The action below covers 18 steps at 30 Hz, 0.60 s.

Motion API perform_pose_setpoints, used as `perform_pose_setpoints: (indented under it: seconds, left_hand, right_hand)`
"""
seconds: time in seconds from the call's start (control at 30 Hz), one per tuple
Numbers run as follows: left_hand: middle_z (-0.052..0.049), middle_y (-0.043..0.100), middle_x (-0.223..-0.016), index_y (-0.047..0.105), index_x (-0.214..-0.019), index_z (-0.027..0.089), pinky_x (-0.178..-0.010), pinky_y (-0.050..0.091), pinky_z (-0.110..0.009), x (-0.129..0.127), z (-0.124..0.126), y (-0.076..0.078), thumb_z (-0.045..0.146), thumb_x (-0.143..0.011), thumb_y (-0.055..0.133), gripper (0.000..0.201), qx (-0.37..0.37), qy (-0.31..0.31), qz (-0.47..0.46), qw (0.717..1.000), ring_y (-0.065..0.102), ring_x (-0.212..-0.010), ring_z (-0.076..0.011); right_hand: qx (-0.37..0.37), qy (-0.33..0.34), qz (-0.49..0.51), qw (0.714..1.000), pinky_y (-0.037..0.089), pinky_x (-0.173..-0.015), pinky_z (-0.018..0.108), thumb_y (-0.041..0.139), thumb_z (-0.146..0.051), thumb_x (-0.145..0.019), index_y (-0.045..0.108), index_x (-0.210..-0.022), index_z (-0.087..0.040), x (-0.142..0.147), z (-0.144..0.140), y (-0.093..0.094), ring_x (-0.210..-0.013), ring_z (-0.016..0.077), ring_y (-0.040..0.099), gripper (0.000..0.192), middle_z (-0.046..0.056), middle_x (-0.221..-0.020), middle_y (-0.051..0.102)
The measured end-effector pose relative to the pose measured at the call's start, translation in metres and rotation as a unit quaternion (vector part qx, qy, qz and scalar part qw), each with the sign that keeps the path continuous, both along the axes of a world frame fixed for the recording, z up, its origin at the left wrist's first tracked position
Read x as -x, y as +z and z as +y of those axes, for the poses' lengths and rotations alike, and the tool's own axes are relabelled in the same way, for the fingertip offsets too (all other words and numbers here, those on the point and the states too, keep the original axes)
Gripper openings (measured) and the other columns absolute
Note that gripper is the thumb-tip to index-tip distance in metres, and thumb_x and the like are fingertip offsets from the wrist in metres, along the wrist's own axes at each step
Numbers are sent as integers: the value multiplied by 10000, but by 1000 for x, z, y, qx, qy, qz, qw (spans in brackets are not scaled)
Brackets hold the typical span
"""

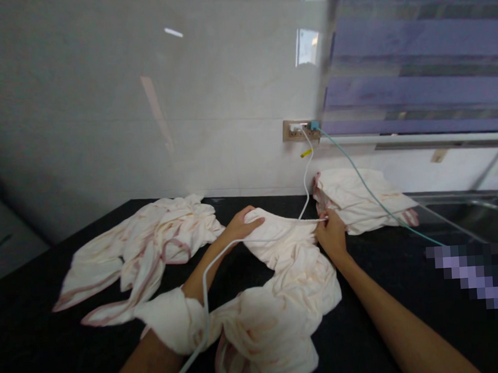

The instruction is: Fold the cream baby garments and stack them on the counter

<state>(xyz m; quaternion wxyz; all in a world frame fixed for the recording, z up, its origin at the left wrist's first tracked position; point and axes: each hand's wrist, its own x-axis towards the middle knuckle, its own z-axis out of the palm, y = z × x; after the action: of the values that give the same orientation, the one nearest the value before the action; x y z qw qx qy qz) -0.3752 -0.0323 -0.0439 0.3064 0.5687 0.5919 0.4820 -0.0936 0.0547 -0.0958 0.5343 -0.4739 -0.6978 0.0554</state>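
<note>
A pale, glossy tiled wall (pixel 234 86) stands behind a black countertop (pixel 397 264); a purple striped blind (pixel 417 35) fills the upper right. A cream garment (pixel 296 268) is at the centre of the countertop, its far edge held up between a person's two hands. That edge runs left to right, facing the wall; the garment's long axis runs back from it toward the person, slanting slightly left, into bunched folds at the bottom. Some cream fabric wraps the left forearm. To the left lies a loose heap of cream cloth with pink trim (pixel 138 249), its longer tails pointing toward the near left. To the right, another cream cloth (pixel 342 195) lies flatter, lengthwise along the wall. The left hand (pixel 243 225) is closed on the edge's left end, thumb over the fabric; the right hand (pixel 331 235) pinches the right end, fingertips together. Beyond them is a wall socket (pixel 288 130).
</note>
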Motion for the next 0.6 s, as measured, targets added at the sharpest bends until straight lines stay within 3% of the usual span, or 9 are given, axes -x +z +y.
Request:
perform_pose_setpoints:
  seconds: [0.1,0.2,0.27,0.33,0.47,0.6]
  left_hand:
    - [-33,716,-760,720,-826,156,-647,478,-262,11,4,-3,647,-595,839,556,101,-3,46,994,653,-778,-215]
    - [-47,661,-622,687,-626,149,-580,420,-271,15,3,-3,660,-589,846,536,183,42,118,975,652,-720,-240]
    - [-53,663,-615,695,-642,138,-590,434,-278,11,-2,1,650,-642,838,531,148,39,104,983,660,-723,-247]
    - [-60,721,-722,739,-798,118,-656,490,-288,1,-8,7,626,-746,796,513,77,-10,50,996,681,-782,-241]
    - [-65,745,-1004,716,-1070,117,-800,572,-342,-19,-22,17,523,-932,683,430,21,-62,24,998,697,-904,-218]
    - [-79,676,-1198,656,-1222,138,-879,599,-418,-31,-27,20,416,-986,646,365,4,-85,39,996,678,-1023,-239]
  right_hand:
    - [38,-30,12,999,370,-683,323,437,-185,-833,529,-821,-224,-3,2,0,-709,217,537,101,19,-706,576]
    - [50,-24,18,998,366,-672,322,426,-189,-818,539,-818,-222,-3,3,-1,-682,211,535,118,15,-691,575]
    - [50,7,20,999,389,-679,328,422,-218,-835,550,-813,-219,0,1,-1,-695,213,549,129,27,-710,592]
    - [40,42,13,998,434,-722,345,437,-268,-869,583,-852,-206,3,-3,1,-761,228,583,160,52,-775,634]
    - [-31,99,-13,995,467,-972,470,531,-402,-932,630,-1118,-155,14,-18,8,-1043,295,621,325,144,-1067,694]
    - [-44,247,-54,967,403,-1132,499,549,-411,-966,559,-1346,-153,20,-33,12,-1292,304,555,460,186,-1348,613]
